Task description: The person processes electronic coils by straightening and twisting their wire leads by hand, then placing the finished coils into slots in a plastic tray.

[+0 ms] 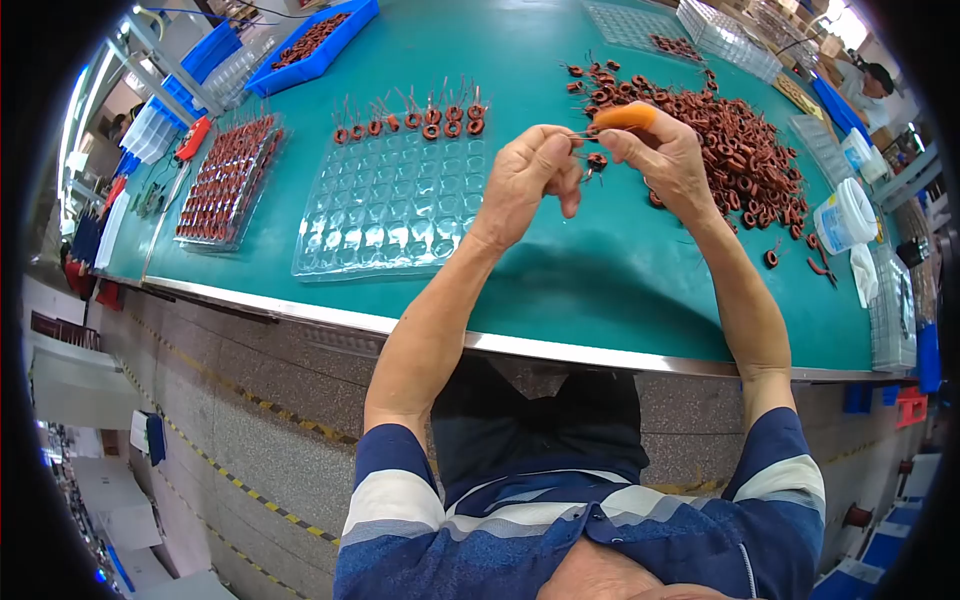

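In front of me, above the green table, my left hand [530,180] is closed in a pinch on thin wire leads [580,136]. My right hand [660,160] meets it from the other side, thumb and index finger pinched at the same leads. An orange finger cot [626,116] covers its index finger. Any coil body at those leads is hidden by the fingers. Just below the fingertips shows a small copper-wound ring coil [596,161]; whether it hangs or lies on the table I cannot tell. Left of my hands lies a clear blister tray [385,205] with coils [452,129] along its far edge.
A large heap of ring coils [735,150] lies to the right. Filled trays [228,185] are stacked at the left. A blue bin [312,45] with coils stands at the back. White tubs [845,215] sit at the right edge. Another person [868,85] is at the far right.
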`<state>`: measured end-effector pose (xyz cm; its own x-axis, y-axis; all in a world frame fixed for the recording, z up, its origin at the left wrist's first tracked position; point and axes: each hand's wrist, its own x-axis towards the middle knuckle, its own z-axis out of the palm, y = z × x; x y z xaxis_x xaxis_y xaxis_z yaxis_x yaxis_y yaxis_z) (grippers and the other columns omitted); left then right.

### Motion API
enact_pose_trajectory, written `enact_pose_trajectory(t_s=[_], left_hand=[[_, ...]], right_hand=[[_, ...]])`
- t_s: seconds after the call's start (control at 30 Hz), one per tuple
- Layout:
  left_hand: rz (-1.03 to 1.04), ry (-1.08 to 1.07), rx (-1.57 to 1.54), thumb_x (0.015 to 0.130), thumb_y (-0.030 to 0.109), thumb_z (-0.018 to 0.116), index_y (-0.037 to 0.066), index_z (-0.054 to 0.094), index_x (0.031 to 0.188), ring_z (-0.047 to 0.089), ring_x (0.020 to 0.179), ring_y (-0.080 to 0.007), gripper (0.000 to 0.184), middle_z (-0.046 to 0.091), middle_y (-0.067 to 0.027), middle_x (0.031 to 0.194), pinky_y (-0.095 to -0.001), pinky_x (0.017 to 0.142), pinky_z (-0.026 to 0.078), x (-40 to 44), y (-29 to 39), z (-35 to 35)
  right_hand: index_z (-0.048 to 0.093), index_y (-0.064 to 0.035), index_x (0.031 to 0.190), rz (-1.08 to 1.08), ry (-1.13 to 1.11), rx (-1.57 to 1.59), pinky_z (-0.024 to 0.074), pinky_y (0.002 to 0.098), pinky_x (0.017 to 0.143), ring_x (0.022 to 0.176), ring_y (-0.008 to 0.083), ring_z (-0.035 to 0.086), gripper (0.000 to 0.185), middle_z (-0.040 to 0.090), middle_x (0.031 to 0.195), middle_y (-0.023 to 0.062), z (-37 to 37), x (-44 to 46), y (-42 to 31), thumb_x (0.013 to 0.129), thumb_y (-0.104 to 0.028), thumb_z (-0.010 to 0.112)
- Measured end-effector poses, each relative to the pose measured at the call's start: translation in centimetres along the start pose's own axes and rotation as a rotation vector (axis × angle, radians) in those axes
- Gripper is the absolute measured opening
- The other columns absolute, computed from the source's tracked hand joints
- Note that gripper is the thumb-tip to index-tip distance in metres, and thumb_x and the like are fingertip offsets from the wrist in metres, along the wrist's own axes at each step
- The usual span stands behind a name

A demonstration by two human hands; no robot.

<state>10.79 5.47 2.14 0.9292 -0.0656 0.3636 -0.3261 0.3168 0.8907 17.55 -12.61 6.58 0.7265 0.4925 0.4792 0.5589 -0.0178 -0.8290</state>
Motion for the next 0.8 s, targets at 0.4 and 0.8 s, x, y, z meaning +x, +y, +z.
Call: enact_pose_trajectory(t_s=[0.4, 0.8], left_hand=[[0.048, 0.072, 0.099, 0.102, 0.026, 0.047, 0.002, 0.058, 0.107, 0.049, 0.054, -0.0105, 0.027, 0.051, -0.0021, 0.065, -0.0235, 0.049, 0.040, 0.1, -0.2, 0.4], [0.060, 0.149, 0.070, 0.102, 0.023, 0.047, 0.004, 0.052, 0.104, 0.048, 0.057, -0.0097, 0.019, 0.051, -0.0023, 0.072, -0.0236, 0.052, 0.040, 0.2, -0.8, 0.7]], right_hand=[[0.068, -0.0021, 0.097, 0.145, -0.081, 0.235, 0.0409, 0.0196, 0.051, 0.059, 0.0052, 0.056, 0.022, 0.060, 0.067, 0.0001, 0.6, -0.4, 0.3, 0.092, -0.023, 0.064], [0.065, 0.0012, 0.096, 0.189, 0.194, 0.092, 0.0418, 0.0181, 0.052, 0.060, 0.0069, 0.058, 0.035, 0.062, 0.072, 0.0026, 0.8, 0.5, 1.7, 0.091, -0.034, 0.066]])
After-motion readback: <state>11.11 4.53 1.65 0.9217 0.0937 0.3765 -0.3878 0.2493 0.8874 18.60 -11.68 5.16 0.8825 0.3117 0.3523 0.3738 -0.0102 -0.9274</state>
